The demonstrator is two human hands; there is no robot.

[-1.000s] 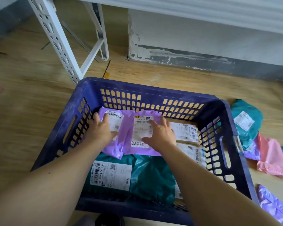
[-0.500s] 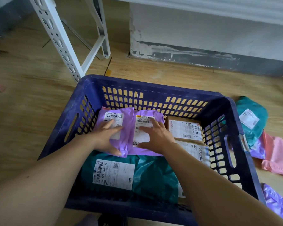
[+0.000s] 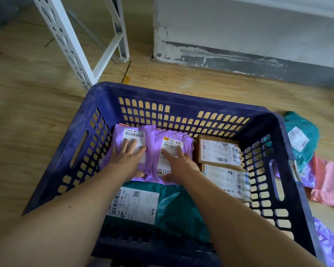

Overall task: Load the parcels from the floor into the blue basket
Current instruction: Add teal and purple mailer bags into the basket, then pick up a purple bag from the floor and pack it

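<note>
The blue basket [image 3: 181, 97] stands on the wooden floor in front of me. Inside, at the back left, two purple parcels lie side by side. My left hand [image 3: 127, 158] rests flat on the left purple parcel [image 3: 149, 132], fingers straight over its label. My right hand [image 3: 178, 164] presses with spread fingers on the right purple parcel [image 3: 187, 143]. A teal parcel [image 3: 181, 209] with a white label fills the near side, partly under my forearms. Two cardboard boxes [image 3: 216, 151] [image 3: 228, 182] lie along the right wall.
On the floor right of the basket lie a teal parcel [image 3: 301, 137], a pink parcel [image 3: 328, 185] and a purple parcel [image 3: 330, 245]. A white metal shelf leg [image 3: 66, 41] stands at the back left. A grey-based wall [image 3: 239, 54] runs behind the basket.
Both hands have stayed on the purple parcels, shifting slightly and flattening them down. My left thumb has drawn back from under the left parcel's near edge. The view has tilted a little.
</note>
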